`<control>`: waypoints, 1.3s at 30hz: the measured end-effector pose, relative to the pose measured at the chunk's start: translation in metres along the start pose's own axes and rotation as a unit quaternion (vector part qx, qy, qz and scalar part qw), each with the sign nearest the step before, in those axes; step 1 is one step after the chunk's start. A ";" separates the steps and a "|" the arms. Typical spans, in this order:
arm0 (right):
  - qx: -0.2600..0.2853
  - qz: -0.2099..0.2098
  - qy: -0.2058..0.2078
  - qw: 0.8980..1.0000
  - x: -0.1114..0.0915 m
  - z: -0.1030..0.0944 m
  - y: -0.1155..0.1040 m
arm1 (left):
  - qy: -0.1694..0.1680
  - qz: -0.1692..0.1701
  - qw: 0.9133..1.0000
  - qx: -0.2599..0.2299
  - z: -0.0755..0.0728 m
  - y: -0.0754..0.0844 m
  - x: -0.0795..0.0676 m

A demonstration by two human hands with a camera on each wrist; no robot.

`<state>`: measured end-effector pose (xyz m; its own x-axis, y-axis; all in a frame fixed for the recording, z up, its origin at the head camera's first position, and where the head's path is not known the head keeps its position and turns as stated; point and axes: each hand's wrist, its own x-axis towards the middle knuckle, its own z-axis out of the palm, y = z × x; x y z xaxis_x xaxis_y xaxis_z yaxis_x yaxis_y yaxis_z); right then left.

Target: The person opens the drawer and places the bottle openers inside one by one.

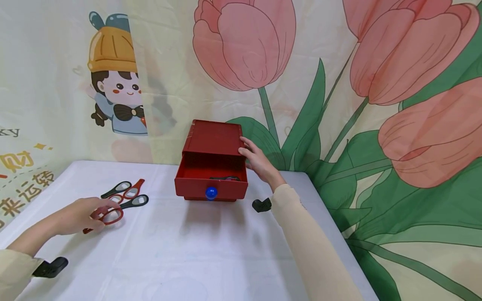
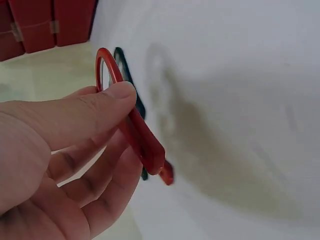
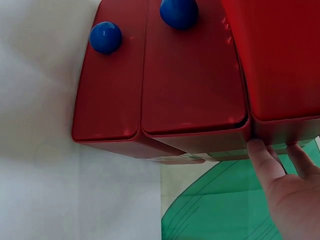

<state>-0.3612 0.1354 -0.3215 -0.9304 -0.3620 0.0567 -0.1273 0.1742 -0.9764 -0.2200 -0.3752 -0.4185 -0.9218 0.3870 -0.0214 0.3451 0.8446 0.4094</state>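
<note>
Fingers of the left hand [image 1: 80, 215] curl against its thumb, pinching a red loop [image 2: 137, 132] over the table's [image 1: 162, 259] left side (a dark loop [image 2: 123, 65] shows just beyond it). Right arm extends forward; the right hand's [image 1: 260, 162] fingers, nearly straight, rest their tips against the red cabinet's [image 1: 214, 137] right side.

**Tulip-Print Backdrop [image 1: 162, 25] Behind a White-Covered Table [image 1: 226, 246]**

Huge pink tulips [image 1: 244, 46] with broad green leaves [image 1: 306, 113] fill the middle and right. On the left, a cartoon figure [image 1: 118, 83] in a yellow hat is cut off along a near-vertical edge; gold and brown lettering [image 1: 28, 191] marks the far left. Soft, blurred shadows [image 1: 203, 219] lie across the pale cloth [image 1: 180, 259].
</note>
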 end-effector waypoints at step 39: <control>0.004 0.000 -0.005 1.000 0.002 -0.002 0.001 | 0.004 0.113 0.992 0.049 -0.121 0.179 0.092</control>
<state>-0.3634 0.1366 -0.3225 -0.9269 -0.3712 0.0548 -0.1248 0.1673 -0.9780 -0.2642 -0.2329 -0.2366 -0.8203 0.5679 0.0676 0.5580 0.7688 0.3122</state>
